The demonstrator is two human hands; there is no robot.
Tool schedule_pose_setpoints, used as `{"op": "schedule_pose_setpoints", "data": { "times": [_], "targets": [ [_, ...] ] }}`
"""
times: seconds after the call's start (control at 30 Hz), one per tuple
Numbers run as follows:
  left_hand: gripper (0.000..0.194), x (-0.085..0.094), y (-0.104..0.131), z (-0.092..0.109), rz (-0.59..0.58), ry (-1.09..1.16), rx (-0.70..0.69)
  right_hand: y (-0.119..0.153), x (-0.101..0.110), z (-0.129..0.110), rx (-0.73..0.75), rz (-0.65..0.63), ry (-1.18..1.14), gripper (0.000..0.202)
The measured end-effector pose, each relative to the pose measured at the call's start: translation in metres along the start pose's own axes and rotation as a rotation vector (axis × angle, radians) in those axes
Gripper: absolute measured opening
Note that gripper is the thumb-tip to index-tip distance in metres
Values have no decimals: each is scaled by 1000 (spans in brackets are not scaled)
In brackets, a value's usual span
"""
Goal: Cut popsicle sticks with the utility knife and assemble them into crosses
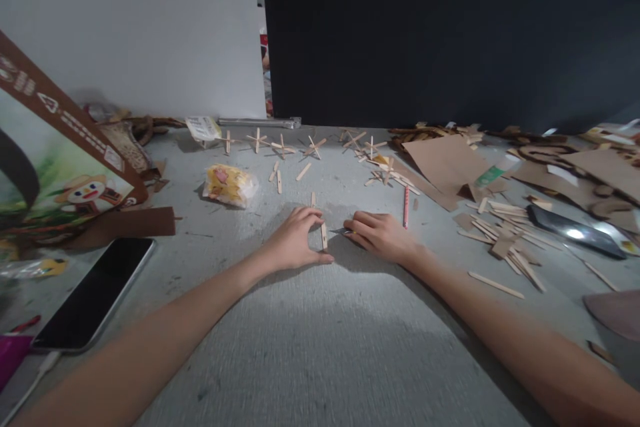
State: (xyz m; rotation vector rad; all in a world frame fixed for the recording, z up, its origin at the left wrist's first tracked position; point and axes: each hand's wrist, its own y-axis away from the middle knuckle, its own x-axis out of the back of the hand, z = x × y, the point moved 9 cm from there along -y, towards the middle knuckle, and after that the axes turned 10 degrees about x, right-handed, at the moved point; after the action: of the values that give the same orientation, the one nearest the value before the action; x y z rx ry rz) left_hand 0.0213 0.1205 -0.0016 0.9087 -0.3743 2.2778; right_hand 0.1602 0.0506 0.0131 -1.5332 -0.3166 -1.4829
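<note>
Between the thumb and fingers of my left hand (295, 240) a short flat wooden stick (324, 235) stands lengthwise, with a dark mark near its middle. My right hand (380, 235) is closed around a small knife (338, 232). Its thin metal tip points left at the stick; most of its handle is hidden by my fingers. Just beyond my left fingertips lies another wooden stick (313, 199). Farther back are several crossed-stick pieces (314, 147) and some loose sticks (303, 171).
A yellow plastic packet (230, 185) lies left of centre. At far left are a charging phone (95, 297) and a printed carton (65, 147). A red patterned pencil-like rod (406, 207), cardboard scraps (445, 163), a stick pile (505, 240) and a black shiny object (575, 232) lie right.
</note>
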Motion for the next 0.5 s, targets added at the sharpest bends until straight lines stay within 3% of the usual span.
{"op": "schedule_pose_setpoints", "data": {
  "times": [0.33,0.5],
  "targets": [
    [79,4,2,-4,19,100,56,-7,2,-9,121,-46,1,33],
    [79,-10,4,0,-152,242,56,-7,13,-9,155,76,-33,25]
  ]
}}
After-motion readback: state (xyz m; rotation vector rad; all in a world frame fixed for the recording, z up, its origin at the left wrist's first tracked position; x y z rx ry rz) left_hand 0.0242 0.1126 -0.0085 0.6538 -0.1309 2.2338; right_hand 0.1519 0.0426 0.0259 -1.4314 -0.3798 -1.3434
